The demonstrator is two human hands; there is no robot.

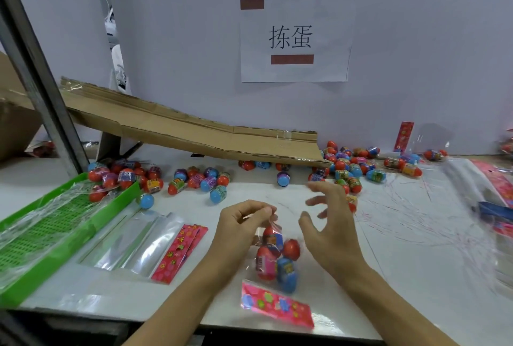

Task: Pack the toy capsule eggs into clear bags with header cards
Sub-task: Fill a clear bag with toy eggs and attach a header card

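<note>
**Station check: bag of eggs held above the table front**

Left hand (241, 223) pinches the top of a clear bag (273, 255) between thumb and fingertips; the bag hangs below the pinch and contains about four capsule eggs (291, 248), red and blue, wrappers unreadable. Right hand (327, 223) is just beside the bag, fingers spread and slightly curved, holding nothing; motion blur hides any contact.

A pink flowered header card (277, 308) lies near the front edge of the white table (402, 248), below the bag. Left of the hand: two more header cards (180, 252) beside a stack of flat clear bags (130, 243), then a green perforated tray (41, 237) covered with clear film, a few eggs at its far end.

Bare table surface, with red scribble marks, lies right of the hands. Loose eggs (211, 179) are scattered along the back, under and beside the lower end of a sloping cardboard chute (194, 129). The wall sign (295, 37) reads "拣蛋".
</note>
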